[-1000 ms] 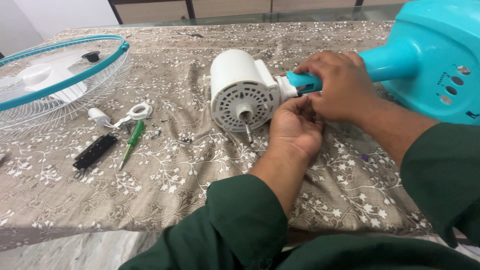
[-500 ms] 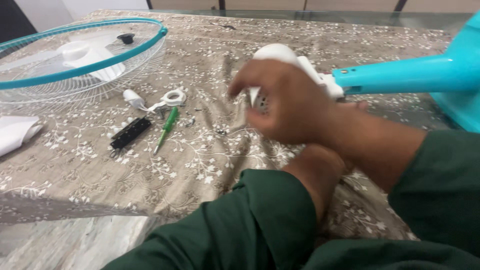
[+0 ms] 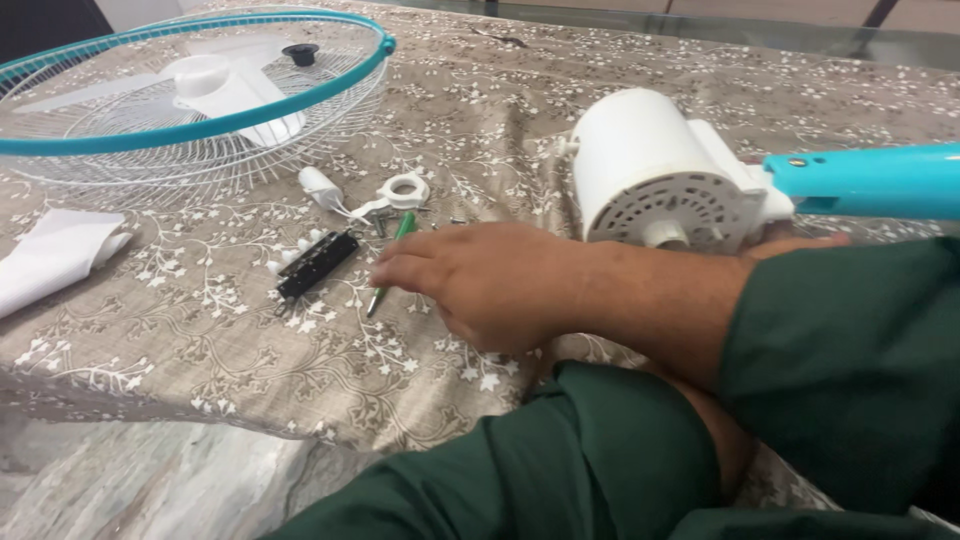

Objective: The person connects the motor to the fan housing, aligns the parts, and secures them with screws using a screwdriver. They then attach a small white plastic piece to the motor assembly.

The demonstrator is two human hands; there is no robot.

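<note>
My right hand reaches left across the patterned tablecloth, palm down and fingers stretched out. Its fingertips hover at the green-handled screwdriver and it holds nothing. Behind my right forearm lies the white fan motor housing, joined to a teal fan neck on the right. My left hand is almost wholly hidden under my right arm. Only its fingertips show, just below the motor.
A black switch strip with white buttons, a white ring part and small screws lie near the screwdriver. A teal-rimmed wire fan guard holding a white blade sits far left. Folded white cloth lies at the left edge.
My right hand left the teal neck joint and swept left past the motor to the screwdriver. My left hand stayed by the motor. The view shifted left.
</note>
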